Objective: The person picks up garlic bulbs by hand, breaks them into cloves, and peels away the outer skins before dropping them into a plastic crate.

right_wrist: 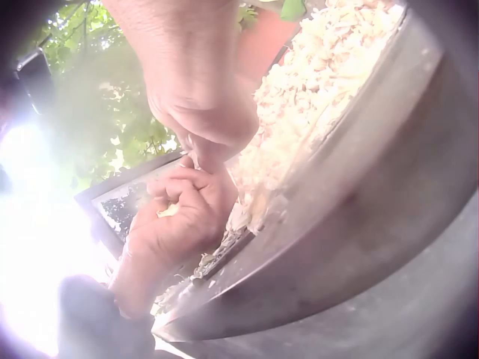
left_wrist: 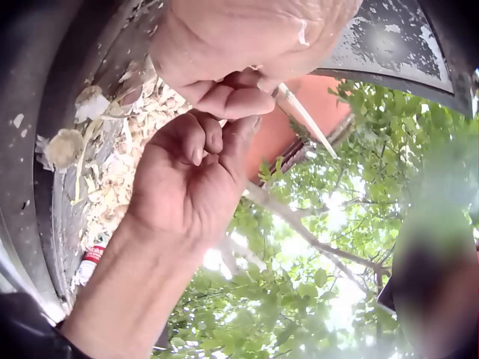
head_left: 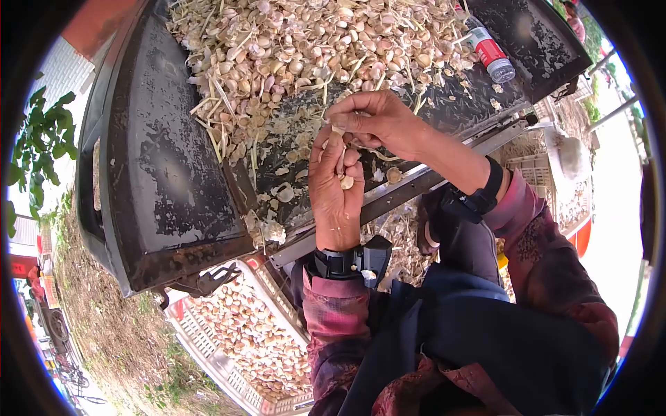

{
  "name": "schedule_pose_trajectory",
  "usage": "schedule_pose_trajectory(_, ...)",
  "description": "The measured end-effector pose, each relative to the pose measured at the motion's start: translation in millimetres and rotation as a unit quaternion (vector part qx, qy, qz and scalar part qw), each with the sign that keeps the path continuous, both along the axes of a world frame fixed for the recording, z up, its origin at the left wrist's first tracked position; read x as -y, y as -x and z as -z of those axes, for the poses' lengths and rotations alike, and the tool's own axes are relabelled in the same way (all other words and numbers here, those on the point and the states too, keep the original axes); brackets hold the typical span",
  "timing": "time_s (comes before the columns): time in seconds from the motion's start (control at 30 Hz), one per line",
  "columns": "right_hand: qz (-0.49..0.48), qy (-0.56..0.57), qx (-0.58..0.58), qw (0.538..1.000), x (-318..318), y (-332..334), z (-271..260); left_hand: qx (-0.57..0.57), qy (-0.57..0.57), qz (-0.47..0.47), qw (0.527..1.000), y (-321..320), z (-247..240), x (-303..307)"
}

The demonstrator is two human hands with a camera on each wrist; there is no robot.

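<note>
My left hand (head_left: 334,197) is raised palm up over the near edge of a dark metal bed (head_left: 170,139), its fingers curled round garlic cloves. One pale clove (head_left: 347,182) shows between its fingers, and also as a clove (right_wrist: 168,211) in the right wrist view. Reaching in from the right, my right hand (head_left: 392,128) meets the left thumb and fingertips. It pinches a small whitish piece of garlic (head_left: 338,130), mostly hidden by the fingers. In the left wrist view a thin dry stem (left_wrist: 308,121) sticks out beside the joined fingertips.
A big heap of loose garlic cloves (head_left: 312,48) with dry stems covers the bed beyond my hands. A red-labelled plastic bottle (head_left: 489,48) lies at its right. Below the bed's edge stands a white crate (head_left: 208,360) of cloves. Peeled skins (head_left: 284,193) lie near the edge.
</note>
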State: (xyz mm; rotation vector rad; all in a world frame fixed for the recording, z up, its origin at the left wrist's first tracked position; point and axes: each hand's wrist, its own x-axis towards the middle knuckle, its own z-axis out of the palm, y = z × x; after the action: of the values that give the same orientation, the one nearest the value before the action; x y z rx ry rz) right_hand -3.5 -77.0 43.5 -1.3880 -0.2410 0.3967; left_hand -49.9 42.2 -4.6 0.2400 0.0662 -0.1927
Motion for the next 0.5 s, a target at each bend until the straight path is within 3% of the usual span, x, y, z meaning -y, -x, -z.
schedule_pose_trajectory(0.07,0.031,0.052,0.032,0.998,-7,4,-1,-0.007,-0.010,-0.023,1.000,0,-1,-2)
schedule_pose_trajectory(0.2,-0.012,0.045,0.052,0.998,-8,12,-16,0.078,-0.079,-0.076,0.991,9,-9,-8)
schedule_pose_trajectory(0.3,-0.083,-0.040,0.075,0.993,-5,15,-26,0.098,-0.117,-0.102,0.983,26,-34,-15)
schedule_pose_trajectory(0.37,-0.111,-0.161,0.054,0.979,-1,14,-33,0.231,-0.188,-0.136,0.945,43,-50,-23)
schedule_pose_trajectory(0.43,-0.092,-0.147,0.055,0.983,3,9,-33,0.408,-0.186,-0.162,0.879,62,-65,-25)
schedule_pose_trajectory(0.5,-0.007,0.129,0.187,0.974,8,-4,-23,0.438,-0.144,-0.176,0.870,92,-95,-21)
